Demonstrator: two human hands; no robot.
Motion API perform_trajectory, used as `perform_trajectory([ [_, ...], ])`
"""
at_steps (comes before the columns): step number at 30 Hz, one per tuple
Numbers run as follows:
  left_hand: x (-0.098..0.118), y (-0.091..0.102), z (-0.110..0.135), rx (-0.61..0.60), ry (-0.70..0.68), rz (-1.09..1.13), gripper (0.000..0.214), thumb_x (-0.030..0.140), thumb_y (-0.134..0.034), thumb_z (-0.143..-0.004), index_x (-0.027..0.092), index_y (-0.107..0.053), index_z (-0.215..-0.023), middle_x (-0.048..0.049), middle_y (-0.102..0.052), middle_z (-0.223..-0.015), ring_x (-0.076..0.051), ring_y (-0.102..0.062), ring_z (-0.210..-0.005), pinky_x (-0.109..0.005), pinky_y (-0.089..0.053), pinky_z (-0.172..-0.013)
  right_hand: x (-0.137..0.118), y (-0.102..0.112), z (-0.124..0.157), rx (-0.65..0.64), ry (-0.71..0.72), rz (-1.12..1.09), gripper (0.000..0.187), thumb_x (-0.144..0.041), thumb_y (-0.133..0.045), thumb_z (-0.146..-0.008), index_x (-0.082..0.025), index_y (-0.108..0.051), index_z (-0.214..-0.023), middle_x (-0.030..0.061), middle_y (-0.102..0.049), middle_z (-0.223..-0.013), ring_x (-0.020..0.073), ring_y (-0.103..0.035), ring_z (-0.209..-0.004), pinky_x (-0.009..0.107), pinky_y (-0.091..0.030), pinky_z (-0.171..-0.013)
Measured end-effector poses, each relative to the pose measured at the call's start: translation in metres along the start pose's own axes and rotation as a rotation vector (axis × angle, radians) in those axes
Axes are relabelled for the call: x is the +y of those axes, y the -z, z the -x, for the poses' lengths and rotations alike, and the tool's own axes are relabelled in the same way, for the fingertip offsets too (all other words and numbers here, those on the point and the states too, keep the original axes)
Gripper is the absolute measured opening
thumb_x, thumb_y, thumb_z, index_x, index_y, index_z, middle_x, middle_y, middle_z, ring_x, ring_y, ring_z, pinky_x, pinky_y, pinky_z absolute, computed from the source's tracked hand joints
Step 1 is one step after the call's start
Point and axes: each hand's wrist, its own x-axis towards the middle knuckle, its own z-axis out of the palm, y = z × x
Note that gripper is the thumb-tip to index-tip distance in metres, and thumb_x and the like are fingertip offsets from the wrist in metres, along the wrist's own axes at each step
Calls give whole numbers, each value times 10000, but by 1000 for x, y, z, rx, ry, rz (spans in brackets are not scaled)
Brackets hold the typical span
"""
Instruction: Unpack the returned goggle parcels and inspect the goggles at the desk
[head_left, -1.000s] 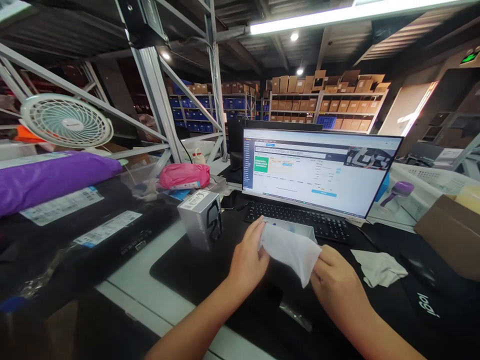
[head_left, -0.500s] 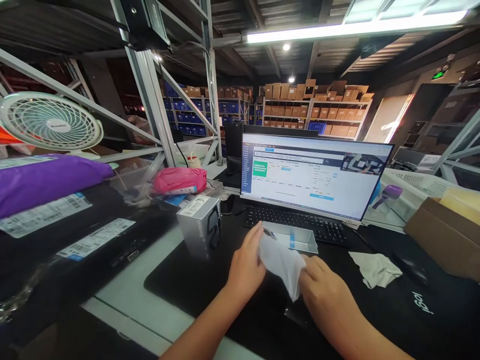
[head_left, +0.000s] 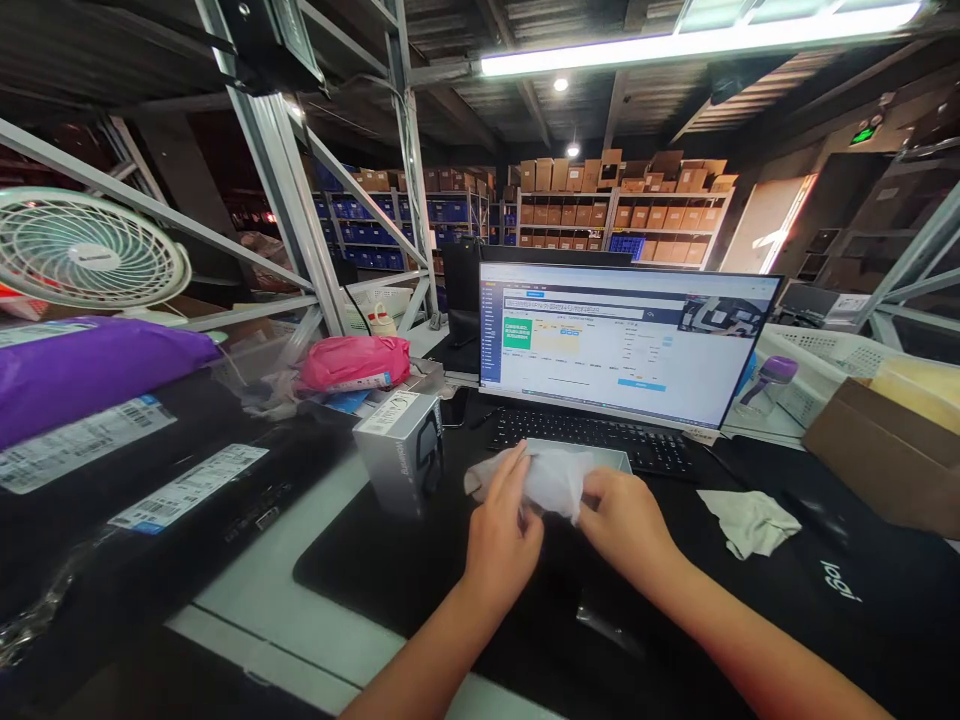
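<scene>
Both my hands hold a thin white wipe (head_left: 551, 478) above the black desk mat (head_left: 390, 575), just in front of the keyboard (head_left: 592, 438). My left hand (head_left: 501, 535) pinches the wipe's left part with its fingers closed. On the wipe's right edge my right hand (head_left: 622, 520) grips with a closed pinch. A small open silver box (head_left: 615, 460) lies behind the wipe and is mostly hidden by it. A grey product box (head_left: 401, 450) stands upright left of my hands.
A lit monitor (head_left: 622, 340) stands behind the keyboard. A crumpled cloth (head_left: 750, 522) lies to the right, beyond it a cardboard box (head_left: 885, 455). Black, purple (head_left: 90, 365) and pink (head_left: 352, 362) parcels crowd the left, beside a white fan (head_left: 86, 250). Metal shelving uprights rise behind.
The wipe, hanging loosely a second ago, is now gathered and raised over the silver box. Both hands moved up and closer together; the view shifted slightly.
</scene>
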Motion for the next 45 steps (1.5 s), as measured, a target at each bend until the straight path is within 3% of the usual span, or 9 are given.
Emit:
perform_trajectory([
  [5,0,7,-5,12,-26,56,688,-24,-483,-764,227,-465,-1404,-79,-484,-1503,-228,-561,-1301,-314,-599,-935,-7,7,7,249,152,234,180,-124,-612,-832,-205,-735,-729,43,-725,-864,211,-651,-817,285,-436,-594],
  [9,8,5,3,10,-135,60,691,-31,-457,-783,224,-452,-1425,-87,-506,-1481,-213,-526,-1339,-338,-545,-1034,-17,0,12,431,295,387,180,-45,-605,-804,-142,-736,-727,158,-665,-1277,295,-616,-1105,346,-553,-787],
  [14,17,0,18,-3,-257,146,703,-14,-466,-788,205,-424,-1455,-101,-506,-1476,-207,-511,-1351,-352,-493,-1099,-14,-21,7,385,417,268,207,-2,-590,-765,-120,-759,-777,202,-584,-1387,302,-579,-1191,393,-556,-931],
  [23,26,13,18,-168,-256,246,627,-6,-448,-832,240,-493,-1407,-85,-531,-1436,-220,-548,-1302,-349,-515,-1061,15,-10,3,-46,204,-142,159,-54,-661,-751,-182,-752,-725,35,-707,-819,169,-644,-778,250,-469,-689],
  [26,32,23,27,-105,-118,241,535,25,-469,-859,264,-559,-1330,-77,-572,-1318,-161,-663,-1013,-237,-586,-770,22,-7,7,-64,194,-144,108,-121,-709,-811,-190,-753,-741,26,-669,-803,156,-611,-778,244,-438,-700],
  [29,34,29,42,-100,56,261,457,50,-492,-874,279,-589,-1257,-35,-570,-1151,-46,-536,-602,-177,-486,-528,22,-10,15,-63,162,-156,139,-169,-707,-858,-175,-739,-723,27,-625,-811,138,-585,-743,236,-420,-675],
  [34,26,31,60,-141,179,305,334,137,-588,-896,284,-623,-1194,-2,-557,-1032,-32,-474,-555,-177,-462,-539,18,-10,16,-121,138,-174,85,-174,-737,-820,-174,-753,-737,40,-608,-951,128,-572,-747,244,-408,-658],
  [38,5,44,64,-195,274,333,246,180,-691,-842,258,-696,-1075,19,-580,-871,-42,-474,-525,-177,-438,-520,37,17,0,-302,152,-519,153,-332,-802,-760,-216,-801,-859,35,-620,-965,143,-577,-786,261,-430,-684],
  [45,-25,69,69,-473,206,422,87,204,-711,-814,239,-787,-836,-6,-612,-701,-79,-519,-537,-179,-388,-499,101,54,2,-167,-429,-1023,479,-471,-890,-585,-165,-786,-938,-44,-479,-570,71,-316,-494,231,-217,-468],
])
